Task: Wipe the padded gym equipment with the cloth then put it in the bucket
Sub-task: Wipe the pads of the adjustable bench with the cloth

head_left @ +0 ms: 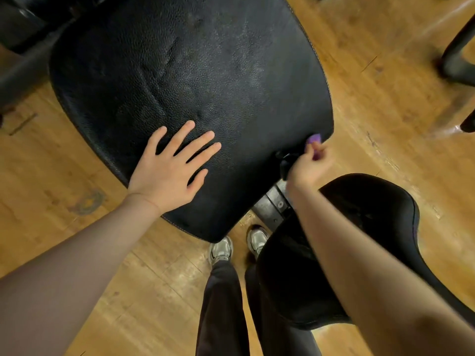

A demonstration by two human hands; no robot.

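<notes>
Currently, the padded bench (195, 80) fills the upper view; its textured black surface looks firm yet yielding and should take wiping pressure well. A smaller black pad (365, 242) sits at lower right. The left hand (169, 163) lies flat, fingers spread and relaxed, near the bench's near-left edge. The right hand (309, 165) pinches the purple cloth (314, 141) at the bench's near-right edge. The cloth appears light, soft and limp; a bunched grip suits it. No bucket is visible.

Worn wooden floor (385, 98) as the ground. Standing on this floor: two grey sneakers (237, 246) below dark trouser legs (223, 309), a black frame leg (458, 56) at far right.
</notes>
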